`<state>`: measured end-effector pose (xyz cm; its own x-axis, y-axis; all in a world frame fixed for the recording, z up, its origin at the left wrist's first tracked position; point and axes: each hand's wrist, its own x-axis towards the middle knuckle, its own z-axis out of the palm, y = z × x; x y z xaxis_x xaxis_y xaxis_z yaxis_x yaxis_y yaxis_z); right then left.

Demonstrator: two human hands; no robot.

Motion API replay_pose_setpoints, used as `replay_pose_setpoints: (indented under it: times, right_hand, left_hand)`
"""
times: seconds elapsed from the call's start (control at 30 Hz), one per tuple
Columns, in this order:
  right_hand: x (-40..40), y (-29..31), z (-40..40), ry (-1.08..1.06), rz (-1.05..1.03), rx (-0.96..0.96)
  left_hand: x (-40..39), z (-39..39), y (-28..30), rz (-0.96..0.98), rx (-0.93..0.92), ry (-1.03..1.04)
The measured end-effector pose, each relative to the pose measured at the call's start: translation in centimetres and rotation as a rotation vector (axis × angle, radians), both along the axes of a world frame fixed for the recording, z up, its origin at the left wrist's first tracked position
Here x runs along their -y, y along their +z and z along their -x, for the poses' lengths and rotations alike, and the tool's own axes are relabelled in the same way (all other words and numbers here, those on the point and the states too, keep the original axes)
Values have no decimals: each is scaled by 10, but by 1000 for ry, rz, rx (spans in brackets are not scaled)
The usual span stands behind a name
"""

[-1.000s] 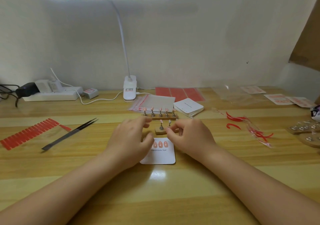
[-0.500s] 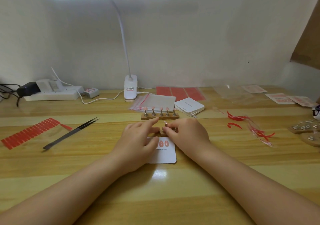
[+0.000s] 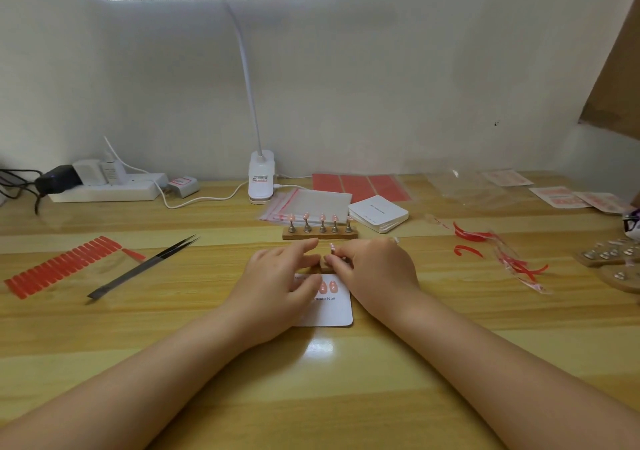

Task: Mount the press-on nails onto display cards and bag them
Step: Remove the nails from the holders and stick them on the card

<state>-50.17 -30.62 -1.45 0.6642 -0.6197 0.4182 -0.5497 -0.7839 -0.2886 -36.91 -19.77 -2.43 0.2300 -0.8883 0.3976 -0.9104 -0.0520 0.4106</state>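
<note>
My desk (image 3: pixel 173 345) runs wood-grained across the whole view, with the lamp (image 3: pixel 261 179) clipped at its far edge. My left hand (image 3: pixel 277 283) lies over the left part of the white card (image 3: pixel 332 311), fingers fairly straight and loosely spread, tips reaching toward the small wooden stand (image 3: pixel 325 268) beyond the card; it grips nothing I can see. My right hand (image 3: pixel 377 273) is curled narrow, thumb and forefinger pinching at a little peg with a pink nail (image 3: pixel 332 247) on that stand. Whether I hold the nail or the peg I cannot tell. Two pink nails show on the card; my left hand hides the rest. Farther back stands a row of five nails on a longer stand (image 3: pixel 320 233). Tweezers (image 3: pixel 145 266) lie off to my left.
</note>
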Motion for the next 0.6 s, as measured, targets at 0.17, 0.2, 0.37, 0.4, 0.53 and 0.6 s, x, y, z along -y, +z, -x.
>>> replay_pose_setpoints:
  times: [0.17, 0.2, 0.37, 0.4, 0.53, 0.6]
  right_hand:
    - [0, 0, 0, 9, 11, 3]
    - [0, -1, 0, 16, 30, -14]
    - [-1, -3, 0, 35, 45, 48]
    - [-2, -4, 1, 50, 39, 120]
    - [-8, -1, 3, 170, -15, 336]
    - [-10, 0, 6, 246, -92, 390]
  left_hand:
    - [0, 0, 0, 1, -2, -8]
    - [0, -1, -1, -3, -1, -9]
    - [-1, 2, 1, 4, -7, 2]
    - [-1, 2, 3, 24, -18, 5]
    - [-6, 5, 12, 182, -43, 56]
    - [-8, 6, 16, 251, -29, 53]
